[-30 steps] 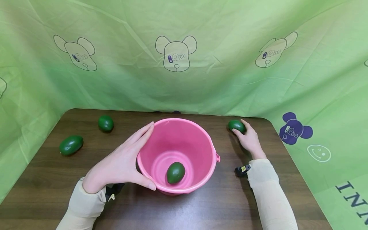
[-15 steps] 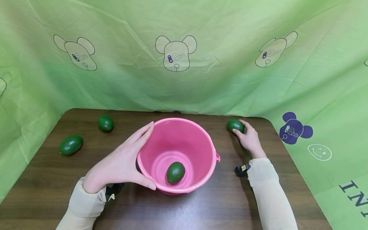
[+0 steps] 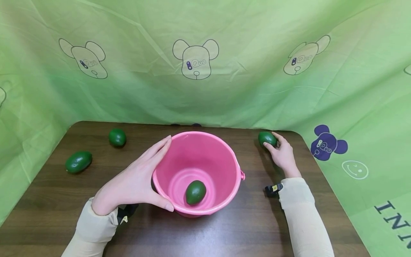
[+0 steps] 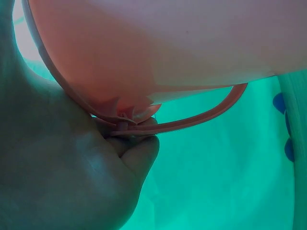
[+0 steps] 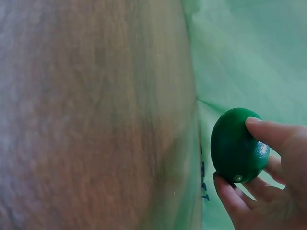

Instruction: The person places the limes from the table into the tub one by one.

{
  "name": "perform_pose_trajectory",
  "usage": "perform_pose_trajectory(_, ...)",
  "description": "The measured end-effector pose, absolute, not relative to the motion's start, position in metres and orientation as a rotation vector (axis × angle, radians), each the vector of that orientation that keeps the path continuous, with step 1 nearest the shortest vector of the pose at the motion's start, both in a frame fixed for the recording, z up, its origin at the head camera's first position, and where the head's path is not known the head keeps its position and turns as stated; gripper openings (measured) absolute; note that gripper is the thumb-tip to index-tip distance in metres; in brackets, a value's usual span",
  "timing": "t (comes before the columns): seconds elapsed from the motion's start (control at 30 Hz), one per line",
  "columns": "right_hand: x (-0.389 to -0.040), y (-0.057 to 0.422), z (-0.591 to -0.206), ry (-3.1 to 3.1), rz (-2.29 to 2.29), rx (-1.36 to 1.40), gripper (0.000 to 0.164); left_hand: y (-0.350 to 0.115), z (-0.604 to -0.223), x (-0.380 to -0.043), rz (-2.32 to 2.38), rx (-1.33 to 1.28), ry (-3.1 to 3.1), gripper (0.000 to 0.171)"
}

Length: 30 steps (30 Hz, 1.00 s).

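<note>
In the head view, a pink bucket (image 3: 221, 192) stands mid-table with one smooth dark-green avocado (image 3: 196, 192) on its floor. My left hand (image 3: 135, 182) grips the bucket's left rim, thumb at the near side and fingers at the far side. The left wrist view shows that hand (image 4: 72, 158) beside the bucket's handle (image 4: 201, 116), with curled fingers at its hinge. At the back right, my right hand (image 3: 283, 155) pinches a second avocado (image 3: 266, 138) between thumb and fingers. Its rounded end with a small pale stem spot shows in the right wrist view on this avocado (image 5: 235, 148).
Two more avocados lie at the left of the wooden table (image 3: 257, 232): one avocado (image 3: 117, 137) near the back edge, another avocado (image 3: 79, 162) closer to the left edge. A green printed cloth (image 3: 240, 100) hangs right behind the table and along its sides.
My right hand has shifted slightly right and up with the avocado, which sits a little higher than before. My left hand and the bucket have stayed put.
</note>
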State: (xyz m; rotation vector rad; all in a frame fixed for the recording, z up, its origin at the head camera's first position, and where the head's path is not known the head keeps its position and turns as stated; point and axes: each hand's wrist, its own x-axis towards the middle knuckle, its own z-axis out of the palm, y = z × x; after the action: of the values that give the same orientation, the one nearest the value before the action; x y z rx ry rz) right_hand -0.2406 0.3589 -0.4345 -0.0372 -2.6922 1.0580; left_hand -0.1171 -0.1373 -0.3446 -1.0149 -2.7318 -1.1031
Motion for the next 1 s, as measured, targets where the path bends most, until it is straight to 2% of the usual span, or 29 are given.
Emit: perform_pose_trajectory(1.0, -0.2339, 0.3515, -0.4341, -2.610, 1.160, -0.006, 0.063, -0.1361, -0.3433, -0.1154, -1.131, -1.017, -2.732, 0.146)
